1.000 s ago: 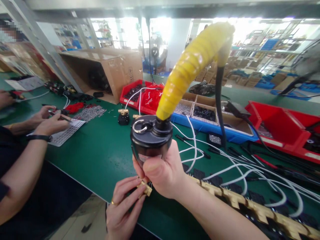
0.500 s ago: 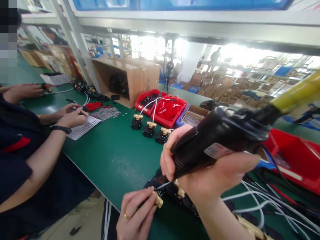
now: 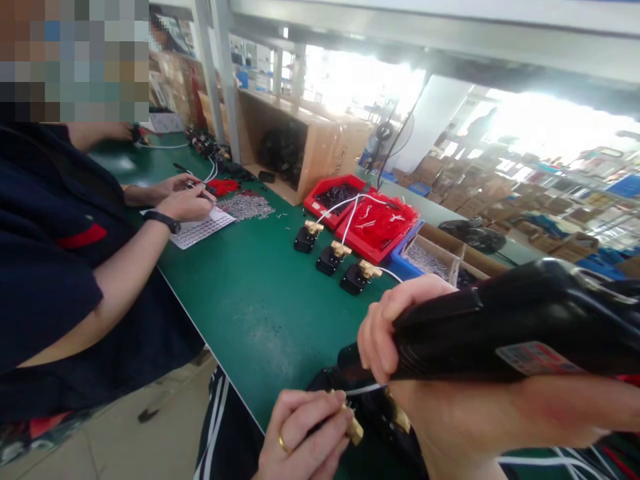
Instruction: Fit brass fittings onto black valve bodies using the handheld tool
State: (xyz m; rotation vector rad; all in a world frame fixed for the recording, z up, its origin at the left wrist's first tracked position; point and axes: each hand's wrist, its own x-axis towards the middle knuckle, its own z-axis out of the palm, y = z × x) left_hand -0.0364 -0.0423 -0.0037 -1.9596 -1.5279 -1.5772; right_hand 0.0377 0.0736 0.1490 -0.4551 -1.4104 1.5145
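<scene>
In the head view, three black-and-gold parts (image 3: 328, 260) sat at the clock's centre. Toward four, the right hand (image 3: 445, 408) wrapped round one black, stickered tool (image 3: 467, 337); near six, the left hand (image 3: 310, 435) pinched one small gold-coloured fitting (image 3: 356, 432).

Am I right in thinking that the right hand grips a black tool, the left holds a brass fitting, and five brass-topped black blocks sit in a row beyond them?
Not quite: the head view shows three black blocks in that row, not five. The right hand does grip the black tool, and the left hand holds the brass fitting.
</scene>
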